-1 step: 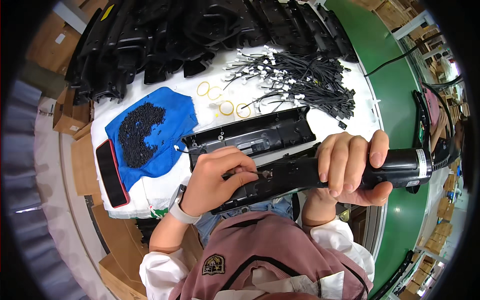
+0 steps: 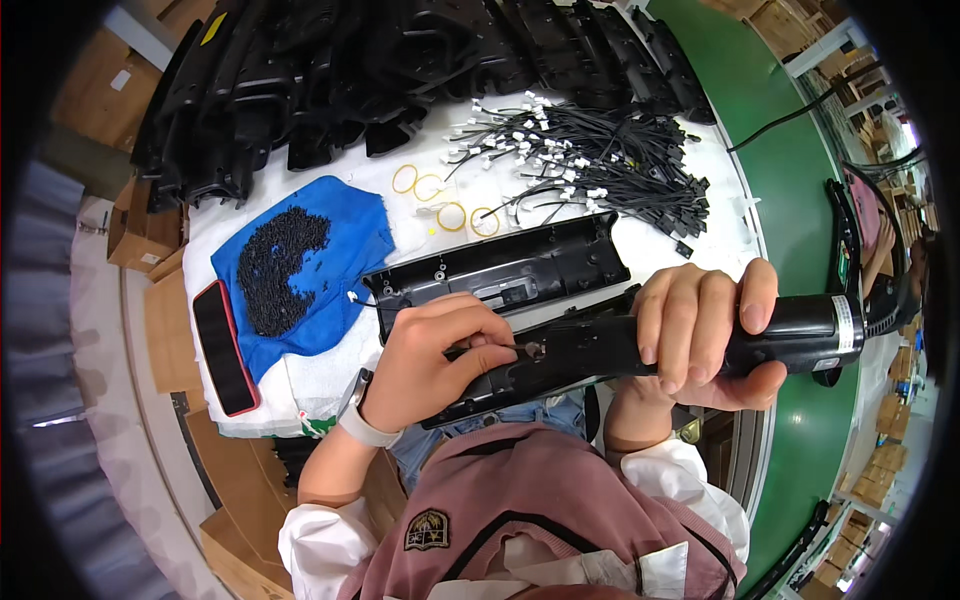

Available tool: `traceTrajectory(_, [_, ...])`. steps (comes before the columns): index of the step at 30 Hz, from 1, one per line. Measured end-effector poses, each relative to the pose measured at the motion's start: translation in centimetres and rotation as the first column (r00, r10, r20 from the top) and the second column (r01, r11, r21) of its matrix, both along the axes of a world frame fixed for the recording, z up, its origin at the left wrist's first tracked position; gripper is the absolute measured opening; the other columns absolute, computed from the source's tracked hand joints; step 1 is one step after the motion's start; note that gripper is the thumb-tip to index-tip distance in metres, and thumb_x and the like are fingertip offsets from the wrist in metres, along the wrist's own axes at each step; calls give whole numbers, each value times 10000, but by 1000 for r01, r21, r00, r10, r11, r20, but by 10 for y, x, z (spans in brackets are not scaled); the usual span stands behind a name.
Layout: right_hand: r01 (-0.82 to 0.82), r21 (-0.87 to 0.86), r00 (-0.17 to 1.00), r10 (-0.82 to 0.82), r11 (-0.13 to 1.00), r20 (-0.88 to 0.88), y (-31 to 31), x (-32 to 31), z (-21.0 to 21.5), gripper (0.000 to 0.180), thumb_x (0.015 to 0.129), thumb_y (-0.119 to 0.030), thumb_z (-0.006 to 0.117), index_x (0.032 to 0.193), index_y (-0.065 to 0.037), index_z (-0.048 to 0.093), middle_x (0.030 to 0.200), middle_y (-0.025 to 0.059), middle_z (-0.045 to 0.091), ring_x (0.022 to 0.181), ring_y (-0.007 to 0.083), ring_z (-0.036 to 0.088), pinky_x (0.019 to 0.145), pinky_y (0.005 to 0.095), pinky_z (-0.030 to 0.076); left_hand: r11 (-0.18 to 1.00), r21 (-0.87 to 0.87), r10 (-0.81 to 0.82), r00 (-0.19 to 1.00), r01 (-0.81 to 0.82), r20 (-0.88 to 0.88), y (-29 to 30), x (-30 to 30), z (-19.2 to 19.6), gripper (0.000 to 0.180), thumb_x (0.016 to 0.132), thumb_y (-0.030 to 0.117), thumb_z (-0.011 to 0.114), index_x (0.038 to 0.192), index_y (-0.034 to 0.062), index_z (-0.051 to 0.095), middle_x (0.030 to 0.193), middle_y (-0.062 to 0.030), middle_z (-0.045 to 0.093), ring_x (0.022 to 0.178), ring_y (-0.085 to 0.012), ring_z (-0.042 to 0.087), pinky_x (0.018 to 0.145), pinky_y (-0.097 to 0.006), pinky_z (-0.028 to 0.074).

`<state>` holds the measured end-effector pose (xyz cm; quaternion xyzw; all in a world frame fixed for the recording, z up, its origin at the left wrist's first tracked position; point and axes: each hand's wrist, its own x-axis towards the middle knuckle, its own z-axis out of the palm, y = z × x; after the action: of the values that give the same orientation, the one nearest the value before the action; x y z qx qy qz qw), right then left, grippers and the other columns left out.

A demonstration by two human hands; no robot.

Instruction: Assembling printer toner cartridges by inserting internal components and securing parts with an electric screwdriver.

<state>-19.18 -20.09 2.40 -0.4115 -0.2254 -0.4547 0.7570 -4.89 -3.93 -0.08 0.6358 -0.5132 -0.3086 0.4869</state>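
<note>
- Holding the long black plastic housing (image 2: 560, 355) across your lap edge, you have it just in front of the white-covered surface (image 2: 330, 375), its screw boss facing up.
- Your left hand (image 2: 435, 355) is pinched shut on something small at that boss; I judge it a screw, though it is too small to tell.
- Your right hand (image 2: 705, 335) is wrapped tight around the black electric screwdriver (image 2: 800, 335), lying along the housing.
- The housing looks stiff, light and hollow, likely to flex if gripped at one end; hold it near the boss, by its thick rim.
- Its smooth skin may slip, so keep it braced against your body.
- Just beyond lies a second black housing (image 2: 500, 270), inside up.
- Left of it, a blue cloth (image 2: 355, 235) carries a heap of small black screws (image 2: 280, 265); a red-edged phone (image 2: 225, 345) lies beside.
- Farther off: yellow rubber bands (image 2: 450, 215), a bundle of black cables (image 2: 600, 165), stacked black mouldings (image 2: 350, 70).
</note>
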Motion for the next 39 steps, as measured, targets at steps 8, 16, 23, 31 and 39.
traceTrajectory(8, [-51,154,996,38,987,84,-9,-39,6,300,871,-261,656,973,-75,443,591,2,572,391,89,532,451,243,439,939,-328,40,916,102,398,-94,1,25,155,844,189,636,888,42,615,777,-125,619,741,-300,616,638,-381,479])
traceTrajectory(16, [112,-125,993,-106,986,58,-10,-98,1,381,868,-318,701,995,-84,428,623,3,594,434,119,576,447,247,474,980,-71,165,561,-186,812,-245,13,-18,263,796,306,701,769,46,689,784,-169,669,771,-356,655,638,-441,527])
traceTrajectory(23, [241,-118,970,-240,963,24,-24,-133,-19,414,847,-337,720,1000,-87,427,652,11,620,465,112,605,469,243,486,765,-641,512,659,-59,551,-209,3,43,86,817,49,656,856,-10,703,764,-70,686,672,-132,637,598,-262,496])
traceTrajectory(31, [178,-65,984,-179,982,-17,-18,-121,-24,404,837,-321,723,987,-78,438,627,-2,591,430,115,566,443,254,463,666,-670,326,936,-327,-133,-155,30,81,138,908,79,611,997,5,685,829,-65,698,596,-75,598,509,-190,455])
traceTrajectory(39, [162,-98,985,-166,982,-36,-10,-113,-21,416,829,-330,741,1003,-79,459,625,-1,589,444,115,571,437,252,455,731,-679,89,996,-75,-14,-139,23,67,158,866,-31,624,1014,-35,680,932,-121,686,780,-155,664,667,-238,553])
